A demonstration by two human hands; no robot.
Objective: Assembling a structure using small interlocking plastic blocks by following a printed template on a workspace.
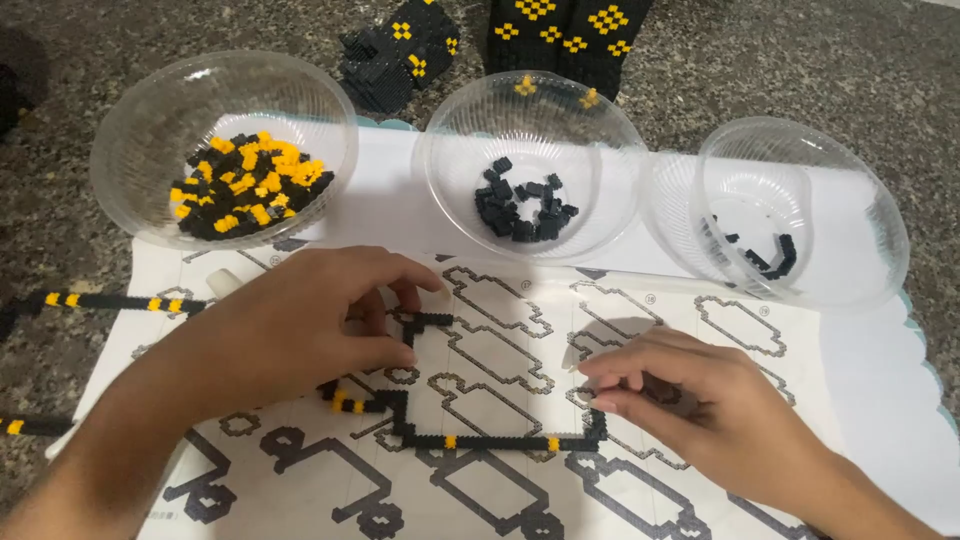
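A thin black chain of tiny bricks with yellow dots (480, 441) lies on a printed instruction sheet (640, 490), bent into an open frame. My left hand (300, 325) rests on its left side, fingertips pinching the short upper arm of the frame (433, 320). My right hand (690, 400) is at the frame's right end, fingers pinched together over small black pieces near the corner (597, 428). What lies under each palm is hidden.
Three clear plastic bowls stand beyond the sheet: the left bowl (140, 130) with black and yellow bricks, the middle bowl (530, 110) with black bricks, the right bowl (850, 190) with few. Black-and-yellow built blocks (400, 50) sit at the back. Brick strips (100, 301) lie left.
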